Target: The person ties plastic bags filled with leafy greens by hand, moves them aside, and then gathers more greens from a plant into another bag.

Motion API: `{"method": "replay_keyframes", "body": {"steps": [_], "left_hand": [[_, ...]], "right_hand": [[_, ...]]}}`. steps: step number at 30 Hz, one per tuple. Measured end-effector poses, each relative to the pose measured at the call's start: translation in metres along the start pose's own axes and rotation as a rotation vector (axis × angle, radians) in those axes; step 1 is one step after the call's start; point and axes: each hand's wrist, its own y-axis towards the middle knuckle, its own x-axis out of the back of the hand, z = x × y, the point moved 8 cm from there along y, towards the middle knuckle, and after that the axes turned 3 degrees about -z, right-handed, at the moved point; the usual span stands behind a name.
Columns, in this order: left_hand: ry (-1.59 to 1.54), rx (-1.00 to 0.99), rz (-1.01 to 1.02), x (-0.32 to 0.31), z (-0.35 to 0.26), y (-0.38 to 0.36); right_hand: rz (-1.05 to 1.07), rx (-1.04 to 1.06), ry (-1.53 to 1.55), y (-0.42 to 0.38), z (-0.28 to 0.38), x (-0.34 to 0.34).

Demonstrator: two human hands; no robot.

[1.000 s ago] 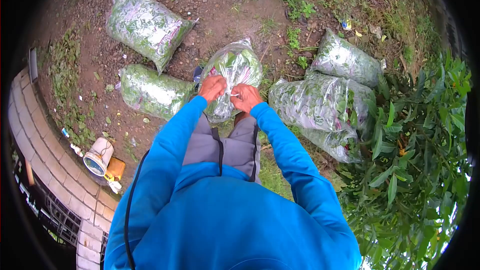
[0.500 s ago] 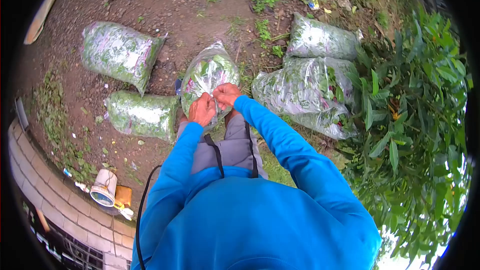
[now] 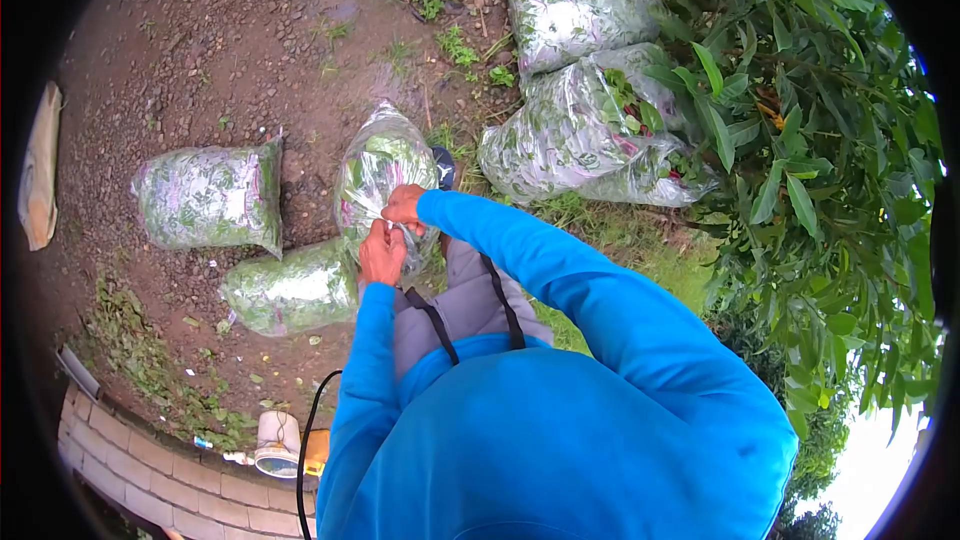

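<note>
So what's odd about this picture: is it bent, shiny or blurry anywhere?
In the head view, a round black border frames everything, and the brick edging bows, probably from a wide lens; in the head view, white glare hides some leaves in the far-left bag; also in the head view, the sky at lower right is washed out, while the gathered bag looks fairly sharp.

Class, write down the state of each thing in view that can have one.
Middle bag: leaf-filled, gathered; whether tied, cannot tell.
Left hand: closed, gripping that bag.
Right hand: closed, gripping that bag.
Far-left bag: leaf-filled, lying down.
Lower-left bag: leaf-filled, lying down.
Bags at right: leaf-filled, lying against one another.
White bucket: upright or tipped, cannot tell.
</note>
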Motion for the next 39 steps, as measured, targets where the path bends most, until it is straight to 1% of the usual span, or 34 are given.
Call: {"method": "replay_keyframes", "body": {"steps": [2, 3, 4, 6, 7, 8, 9, 10, 11, 12, 13, 14, 16, 17, 18, 20, 22, 24, 26, 28, 29, 30, 32, 34, 36, 38, 39], "left_hand": [[-0.015, 0.006, 0.038, 0.005, 0.003, 0.007], [-0.029, 0.015, 0.075, 0.005, 0.005, 0.006], [-0.023, 0.033, 0.067, 0.007, 0.009, 0.006], [-0.335, 0.173, 0.237, 0.0, 0.023, 0.005], [-0.39, 0.241, 0.236, 0.001, 0.027, 0.003], [-0.378, 0.262, 0.214, 0.005, 0.026, 0.001], [-0.2, 0.124, 0.174, 0.013, 0.015, 0.001], [-0.026, -0.017, 0.141, 0.018, 0.002, 0.002], [-0.021, -0.005, 0.135, 0.017, 0.002, 0.0], [0.114, -0.05, 0.148, 0.014, -0.001, -0.003], [0.245, -0.099, 0.16, 0.009, -0.003, -0.005], [0.244, -0.096, 0.16, 0.005, -0.003, -0.005], [0.382, -0.033, 0.166, -0.001, 0.002, -0.005], [0.382, -0.031, 0.166, -0.004, 0.0, -0.004], [0.434, -0.033, 0.166, -0.006, 0.0, -0.002], [0.488, -0.034, 0.166, -0.005, 0.004, 0.001], [0.56, -0.122, 0.272, -0.015, 0.006, 0.001], [0.551, -0.141, 0.234, -0.016, 0.009, 0.003], [0.54, -0.17, 0.213, -0.009, 0.008, 0.004], [0.52, -0.157, 0.259, 0.001, 0.012, 0.012], [0.517, -0.114, 0.267, 0.009, 0.019, 0.014], [0.516, -0.076, 0.277, 0.02, 0.026, 0.016], [0.35, -0.04, 0.269, 0.042, 0.057, 0.02], [0.25, -0.002, 0.213, 0.073, 0.085, 0.021], [0.271, -0.016, 0.206, 0.094, 0.141, 0.021], [0.326, 0.252, 0.301, 0.112, 0.171, 0.012], [0.33, 0.295, 0.308, 0.119, 0.172, 0.005]], "right_hand": [[-0.043, 0.11, -0.002, -0.008, 0.007, 0.005], [-0.032, 0.108, -0.005, -0.013, 0.005, 0.005], [-0.029, 0.115, 0.035, -0.015, 0.003, 0.005], [0.033, 0.157, 0.148, -0.003, -0.004, -0.003], [0.084, 0.185, 0.227, 0.008, -0.013, -0.01], [0.131, 0.136, 0.291, 0.011, -0.016, -0.013], [0.175, 0.084, 0.356, 0.014, -0.02, -0.019], [0.193, 0.087, 0.354, 0.009, -0.015, -0.021], [0.147, 0.104, 0.452, 0.004, -0.009, -0.014], [0.097, 0.117, 0.556, -0.002, -0.003, -0.011], [0.085, 0.083, 0.511, 0.007, -0.004, -0.015], [0.087, 0.08, 0.509, 0.014, -0.003, -0.019], [-0.063, -0.016, 0.453, 0.025, -0.009, -0.014], [-0.037, -0.082, 0.404, 0.032, -0.007, -0.015], [-0.034, -0.084, 0.405, 0.035, -0.004, -0.017], [-0.171, -0.157, 0.499, 0.04, -0.008, -0.011], [-0.206, -0.191, 0.548, 0.053, -0.001, -0.016], [-0.32, -0.301, 0.986, 0.063, 0.0, -0.02], [-0.321, -0.265, 1.032, 0.064, 0.004, -0.024], [-0.224, -0.239, 1.03, 0.065, 0.012, -0.028], [-0.114, -0.108, 0.964, 0.053, 0.029, -0.028], [0.057, 0.045, 0.952, 0.032, 0.043, -0.03], [0.086, 0.15, 0.999, -0.002, 0.056, -0.024], [0.037, 0.159, 0.986, -0.017, 0.046, -0.015], [-0.01, 0.161, 0.975, -0.029, 0.024, -0.009], [-0.111, 0.142, 0.971, -0.036, -0.018, -0.003], [-0.156, 0.099, 1.015, -0.044, -0.042, -0.002]]}}
